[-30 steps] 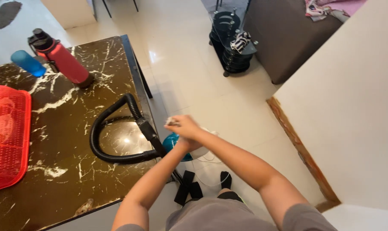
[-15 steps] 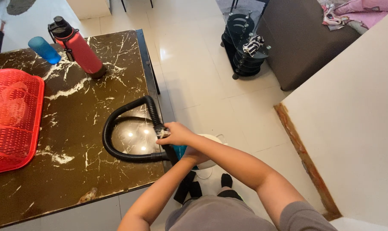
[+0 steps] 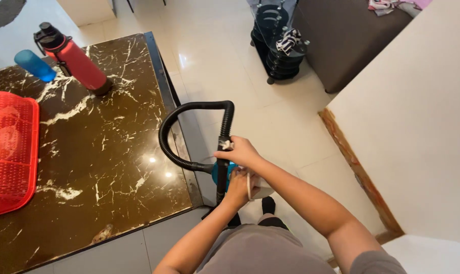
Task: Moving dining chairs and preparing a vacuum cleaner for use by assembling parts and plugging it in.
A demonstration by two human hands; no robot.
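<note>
Red mesh tray point(image 3: 9, 152) at the far left of a dark marble table point(image 3: 103, 167); blue bottle point(image 3: 34, 65) and red flask point(image 3: 77, 63) standing at its back edge. Black ribbed hose point(image 3: 175, 119) looping up past the table's right edge, joined to a teal-bodied vacuum point(image 3: 221, 172) just off the table, above the floor. Left hand point(image 3: 238, 189) beneath, fingers curled around the vacuum body. Right hand point(image 3: 241, 152) above, fingers closed on the upright black tube point(image 3: 224, 144). Black tiered stand point(image 3: 281, 43) farther right on pale floor tiles.
</note>
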